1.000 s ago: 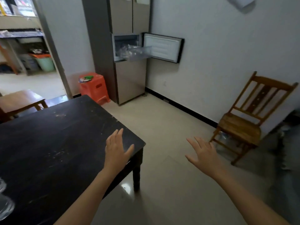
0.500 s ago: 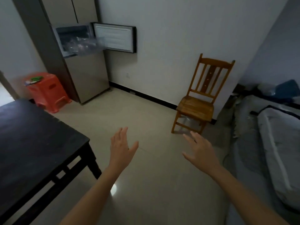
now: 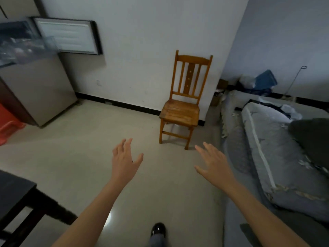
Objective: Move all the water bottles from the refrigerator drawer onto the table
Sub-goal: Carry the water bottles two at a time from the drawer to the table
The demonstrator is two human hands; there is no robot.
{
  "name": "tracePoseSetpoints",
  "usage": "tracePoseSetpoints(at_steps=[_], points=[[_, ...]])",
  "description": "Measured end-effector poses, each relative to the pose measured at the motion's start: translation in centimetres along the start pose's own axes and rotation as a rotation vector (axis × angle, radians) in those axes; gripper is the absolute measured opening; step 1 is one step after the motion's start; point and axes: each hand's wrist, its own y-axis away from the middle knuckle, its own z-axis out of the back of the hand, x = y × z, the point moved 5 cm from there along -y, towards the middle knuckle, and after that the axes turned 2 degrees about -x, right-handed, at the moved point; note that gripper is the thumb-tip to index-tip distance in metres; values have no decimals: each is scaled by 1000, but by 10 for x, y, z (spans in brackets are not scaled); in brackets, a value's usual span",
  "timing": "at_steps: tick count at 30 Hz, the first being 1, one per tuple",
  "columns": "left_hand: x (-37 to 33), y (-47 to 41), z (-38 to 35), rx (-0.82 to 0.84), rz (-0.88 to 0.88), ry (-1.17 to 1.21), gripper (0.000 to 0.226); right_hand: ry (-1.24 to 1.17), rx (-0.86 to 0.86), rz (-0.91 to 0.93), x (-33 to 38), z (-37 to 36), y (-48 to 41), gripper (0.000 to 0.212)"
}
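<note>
head view: both arms reach forward over the pale floor [image 3: 85,150] in the lower middle of the frame. the left hand [image 3: 125,157] is in mid-air, fingers spread and slightly bent, thumb out to the right, gripping nothing. the right hand [image 3: 212,161] hangs to its right, palm down, fingers straight and loose, likewise released.

the refrigerator [image 3: 37,90] stands at the upper left, its left part and top cut off by the frame edge. a small door [image 3: 67,37] is swung open flat along the white wall. a clear drawer [image 3: 48,44] is pulled out of the open compartment, smeared by motion blur. the water bottles [image 3: 16,50] show inside it only as pale, glassy shapes, and their number cannot be told. they are well apart from both hands.

the table [image 3: 16,184], dark, shows only a corner and part of its frame at the lower left. its top is almost wholly out of view, so what stands on it cannot be told. an orange stool [image 3: 8,125] is cut off at the left edge, just beside the refrigerator. a wooden chair [image 3: 179,111] stands against the wall in the middle. grey bedding [image 3: 263,139] fills the right side, with a blurry pile of blue and clear things behind it. a black shoe [image 3: 158,229] and a bit of trouser leg peek in at the bottom edge.
</note>
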Motion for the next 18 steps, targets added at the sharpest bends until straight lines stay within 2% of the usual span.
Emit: tracePoseSetpoints(at_steps=[9, 18], points=[[-10, -124, -50, -31, -7, 80, 64, 134, 17, -11, -47, 19, -113, 65], [6, -222, -66, -78, 1, 56, 62, 120, 66, 35, -55, -1, -222, 64]])
